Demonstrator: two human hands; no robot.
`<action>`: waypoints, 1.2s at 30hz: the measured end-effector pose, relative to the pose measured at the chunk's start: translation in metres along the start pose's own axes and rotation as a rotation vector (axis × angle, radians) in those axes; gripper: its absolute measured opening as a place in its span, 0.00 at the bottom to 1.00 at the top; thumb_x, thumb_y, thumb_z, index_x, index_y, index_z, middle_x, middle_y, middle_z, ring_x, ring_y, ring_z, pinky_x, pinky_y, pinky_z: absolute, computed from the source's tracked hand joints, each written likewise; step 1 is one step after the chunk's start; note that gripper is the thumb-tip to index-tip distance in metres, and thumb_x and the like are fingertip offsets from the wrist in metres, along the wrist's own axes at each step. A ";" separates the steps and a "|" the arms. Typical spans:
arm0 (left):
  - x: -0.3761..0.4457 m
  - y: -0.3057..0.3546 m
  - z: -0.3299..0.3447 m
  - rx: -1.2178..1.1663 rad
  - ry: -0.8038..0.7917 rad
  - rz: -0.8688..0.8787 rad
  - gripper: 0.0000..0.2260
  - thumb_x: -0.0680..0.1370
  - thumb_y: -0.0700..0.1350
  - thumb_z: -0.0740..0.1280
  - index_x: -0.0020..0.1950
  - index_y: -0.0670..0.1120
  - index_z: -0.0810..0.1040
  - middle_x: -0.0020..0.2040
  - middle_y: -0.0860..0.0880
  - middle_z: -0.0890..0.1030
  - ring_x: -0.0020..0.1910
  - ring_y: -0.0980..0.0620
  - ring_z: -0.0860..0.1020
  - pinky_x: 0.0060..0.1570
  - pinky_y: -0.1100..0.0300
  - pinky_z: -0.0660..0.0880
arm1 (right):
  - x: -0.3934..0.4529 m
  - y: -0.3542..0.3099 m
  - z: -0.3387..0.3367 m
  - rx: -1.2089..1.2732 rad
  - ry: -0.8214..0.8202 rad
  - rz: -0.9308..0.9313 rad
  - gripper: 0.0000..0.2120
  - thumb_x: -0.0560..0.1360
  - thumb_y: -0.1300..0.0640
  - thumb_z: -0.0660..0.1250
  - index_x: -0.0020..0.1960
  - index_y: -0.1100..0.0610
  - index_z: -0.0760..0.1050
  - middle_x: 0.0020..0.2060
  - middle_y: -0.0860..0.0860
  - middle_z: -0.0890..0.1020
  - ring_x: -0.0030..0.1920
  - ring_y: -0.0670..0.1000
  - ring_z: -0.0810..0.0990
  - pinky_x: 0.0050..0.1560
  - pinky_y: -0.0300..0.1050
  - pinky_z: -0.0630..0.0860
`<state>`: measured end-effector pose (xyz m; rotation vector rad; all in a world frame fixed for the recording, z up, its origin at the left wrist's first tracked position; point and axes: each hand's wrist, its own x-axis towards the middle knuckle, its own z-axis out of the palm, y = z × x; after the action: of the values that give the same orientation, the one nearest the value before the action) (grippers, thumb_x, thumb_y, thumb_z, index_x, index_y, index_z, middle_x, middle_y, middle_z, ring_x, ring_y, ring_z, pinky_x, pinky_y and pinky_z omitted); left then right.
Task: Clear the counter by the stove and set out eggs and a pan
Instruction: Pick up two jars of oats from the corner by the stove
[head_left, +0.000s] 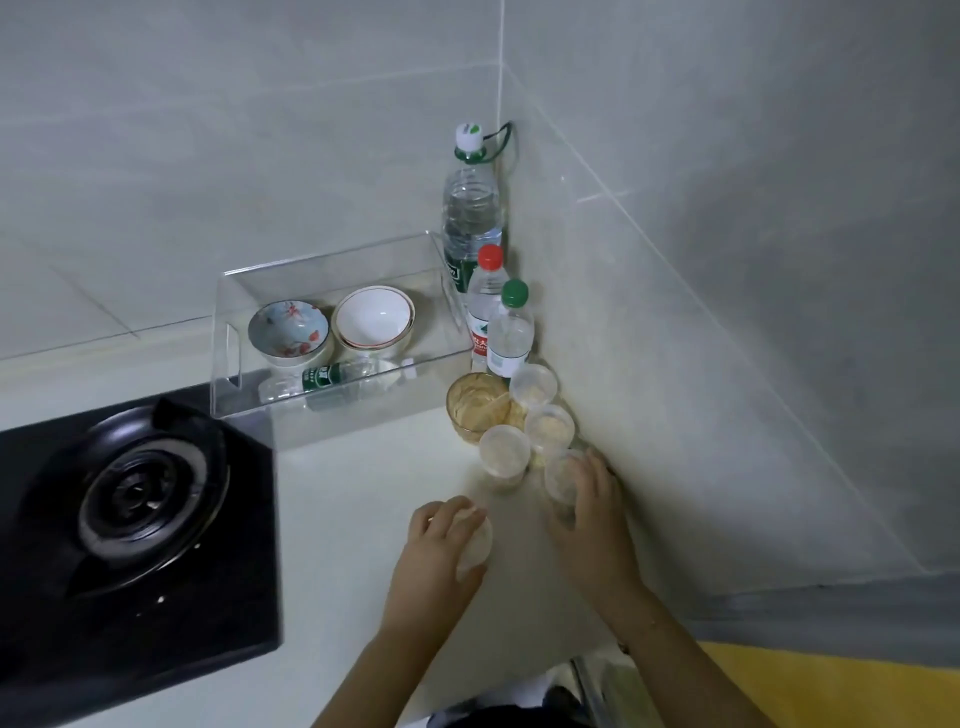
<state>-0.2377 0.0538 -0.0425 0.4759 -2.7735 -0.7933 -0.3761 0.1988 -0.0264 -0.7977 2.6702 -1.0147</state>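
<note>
While both hands curl round small clear cups, left hand (447, 535) and right hand (587, 499) nearer me than the amber glass (475, 405) on the desk (363, 467), I risk knocking its crowded neighbours over.

A home kitchen: a black gas stove (130, 499) sits set into a pale counter (363, 467) at near left, grey tiled walls (675, 234) meet in the far corner, with bowls (332, 330) and bottles (491, 306) there.
</note>
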 end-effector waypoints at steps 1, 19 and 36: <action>-0.002 -0.002 0.001 -0.048 0.010 -0.027 0.27 0.65 0.46 0.75 0.63 0.50 0.76 0.62 0.53 0.74 0.59 0.53 0.67 0.57 0.61 0.71 | 0.004 0.000 0.002 -0.009 -0.005 -0.007 0.29 0.67 0.64 0.74 0.66 0.62 0.69 0.71 0.61 0.65 0.69 0.61 0.66 0.68 0.50 0.64; -0.013 -0.007 -0.011 -0.793 -0.023 -0.595 0.27 0.61 0.56 0.77 0.58 0.58 0.75 0.54 0.58 0.80 0.54 0.61 0.78 0.51 0.64 0.73 | -0.028 0.020 0.004 0.380 -0.301 0.140 0.36 0.67 0.54 0.78 0.68 0.39 0.63 0.67 0.38 0.68 0.65 0.37 0.69 0.59 0.25 0.66; -0.073 0.030 -0.115 -1.784 0.224 -0.726 0.36 0.67 0.62 0.70 0.67 0.41 0.72 0.49 0.43 0.82 0.44 0.47 0.81 0.44 0.53 0.76 | -0.044 -0.111 -0.004 1.384 -0.543 0.613 0.21 0.70 0.46 0.63 0.59 0.56 0.77 0.49 0.53 0.86 0.46 0.49 0.84 0.46 0.46 0.76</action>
<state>-0.1435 0.0497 0.0606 0.9159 -0.7547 -2.4893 -0.2939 0.1553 0.0482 0.0751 1.1019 -1.6721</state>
